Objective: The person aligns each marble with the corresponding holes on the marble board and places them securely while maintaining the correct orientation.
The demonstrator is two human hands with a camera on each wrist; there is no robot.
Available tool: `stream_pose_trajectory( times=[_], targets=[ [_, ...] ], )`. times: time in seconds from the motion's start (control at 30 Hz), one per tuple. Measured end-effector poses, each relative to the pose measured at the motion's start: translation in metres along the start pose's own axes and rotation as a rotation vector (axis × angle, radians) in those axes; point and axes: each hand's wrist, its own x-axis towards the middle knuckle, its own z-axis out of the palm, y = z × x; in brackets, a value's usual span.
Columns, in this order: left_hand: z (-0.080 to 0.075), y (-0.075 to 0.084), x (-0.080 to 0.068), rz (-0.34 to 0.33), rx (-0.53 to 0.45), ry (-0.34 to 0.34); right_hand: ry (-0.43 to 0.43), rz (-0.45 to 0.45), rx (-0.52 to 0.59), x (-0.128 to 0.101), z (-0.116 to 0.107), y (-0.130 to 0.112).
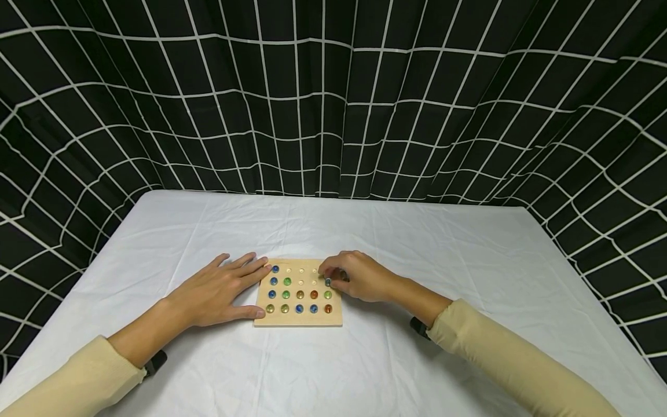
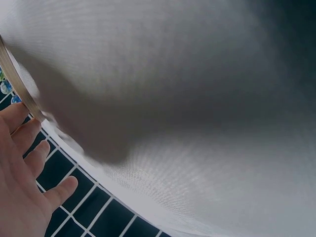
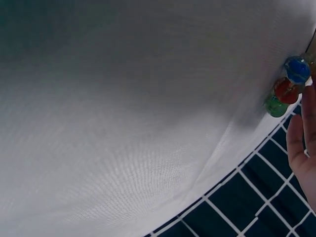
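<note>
Marble (image 1: 328,282) sits pinched under the right hand (image 1: 359,277) fingertips on the wooden peg board (image 1: 299,320); left hand (image 1: 216,291) lies flat, fingers straight, against its edge.

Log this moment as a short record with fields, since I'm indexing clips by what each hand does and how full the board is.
surface: table under a white cloth
board: wooden board with a grid of holes, near rows filled with marbles
left hand: left hand flat, fingers straight, resting on the board's left edge
right hand: right hand fingers curled, pinching a marble at the board's right side
backdrop: black curtain with white grid
</note>
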Motion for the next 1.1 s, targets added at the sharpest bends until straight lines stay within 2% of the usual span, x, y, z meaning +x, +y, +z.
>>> stream_pose_trajectory(
  times=[0.23,0.57,0.83,1.1],
  targets=[
    [-0.001,0.0,0.0,0.0,0.0,0.0,0.043,-0.016,-0.024,-0.002,-0.008,0.002],
    [-0.001,0.0,0.0,0.001,-0.005,-0.003,0.07,0.022,0.029,-0.015,-0.025,0.016],
    [-0.001,0.001,0.0,0.005,-0.003,-0.001,0.08,0.018,0.008,-0.029,-0.027,0.03],
    [-0.002,0.002,0.001,0.007,0.002,-0.004,0.055,0.018,0.03,-0.037,-0.026,0.039]
  ],
)
